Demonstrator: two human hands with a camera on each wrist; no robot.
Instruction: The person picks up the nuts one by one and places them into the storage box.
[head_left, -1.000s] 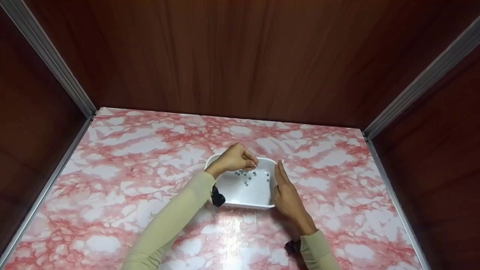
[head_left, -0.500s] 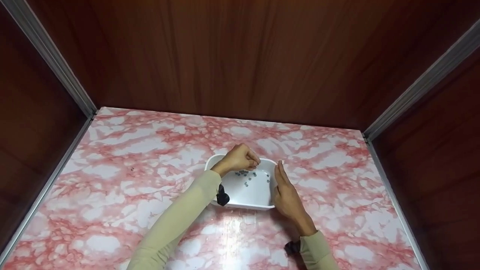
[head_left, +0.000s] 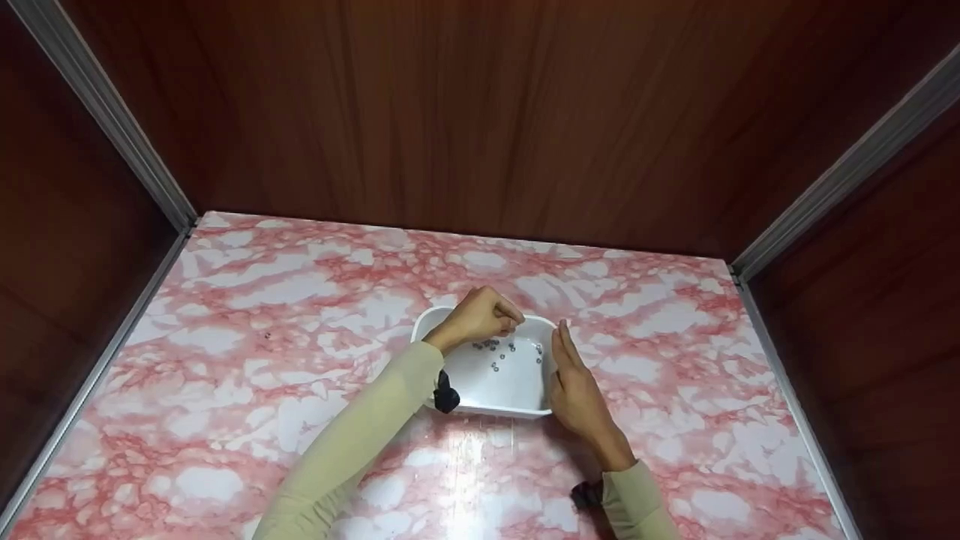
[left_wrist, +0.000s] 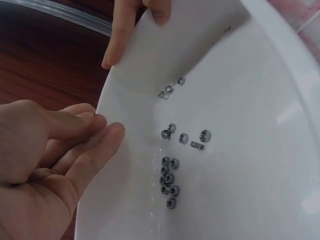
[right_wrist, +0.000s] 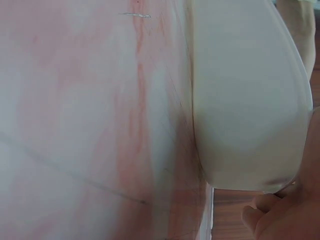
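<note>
A white rectangular tub (head_left: 495, 411) stands on the table, with several small metal hex nuts (left_wrist: 169, 178) scattered on its floor in the left wrist view. My left hand (head_left: 478, 315) hovers over the tub's far side, clear of those nuts. Its thumb and fingertips come together; whether anything lies between them is hidden. My right hand (head_left: 581, 394) holds the tub's right end by the rim (left_wrist: 287, 47), thumb tip over the inside and fingers along the outside. In the right wrist view, curled fingers (right_wrist: 265, 202) show by the tub's outer wall (right_wrist: 245, 100).
The red-and-white marbled table (head_left: 202, 420) surrounds the tub. One tiny dark piece (head_left: 268, 335) lies on it far to the left. Dark brown panels (head_left: 465, 127) close off the back and both sides, with grey metal strips (head_left: 847, 165) at the corners.
My left hand has shifted slightly right along the tub's far side, and its fingertips reach out a little more. The right hand and the tub stay in place.
</note>
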